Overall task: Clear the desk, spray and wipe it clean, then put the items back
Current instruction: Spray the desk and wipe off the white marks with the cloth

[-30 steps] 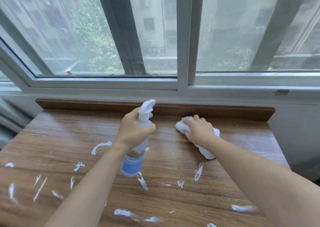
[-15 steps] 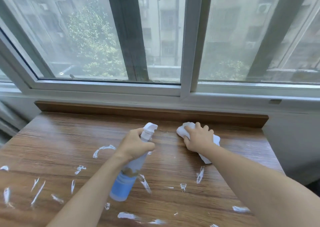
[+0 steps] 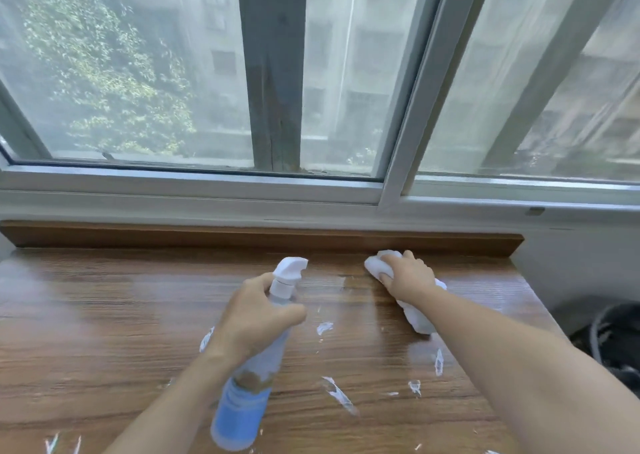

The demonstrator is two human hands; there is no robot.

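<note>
**deskguy:** so where's everything relative to the brown wood-grain desk [image 3: 104,315]?

**wipe_fan:** left hand [image 3: 254,318] is curled tight round the neck of a translucent plastic spray bottle with a white trigger head and blue label [image 3: 249,384] — held tilted above the desk's middle, nozzle toward the desk's back edge.

**deskguy:** and the other one?

**wipe_fan:** right hand [image 3: 408,277] presses a crumpled white cloth [image 3: 417,318] flat on the desk near its back right corner, fingers bent over the wad. White foam streaks [image 3: 337,396] dot the desk's front half — window behind the desk.
</note>
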